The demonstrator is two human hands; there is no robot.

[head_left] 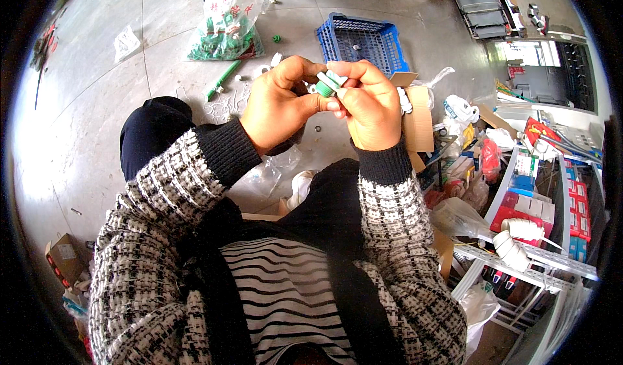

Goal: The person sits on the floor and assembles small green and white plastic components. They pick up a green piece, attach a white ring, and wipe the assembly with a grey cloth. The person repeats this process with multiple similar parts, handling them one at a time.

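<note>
Between my two hands, in front of my chest, is a small green and white plastic fitting (328, 85). My left hand (276, 105) is closed on its left side, thumb and fingertips pinched together. From the right, my right hand (376, 105) grips the same piece between thumb and forefinger. The fingers cover part of the fitting, so its lower side is hidden. Beyond the left hand, a clear bag (227, 34) full of green fittings stands on the floor. A green pipe (222, 80) lies just in front of it, with small white pieces scattered around.
A blue plastic crate (397, 48) sits on the floor beyond my right hand. Next to that hand is an open cardboard box (418, 121). Metal shelving (551, 258) with boxes and white rolls crowds the right side. A clear plastic bag (269, 177) lies below my hands.
</note>
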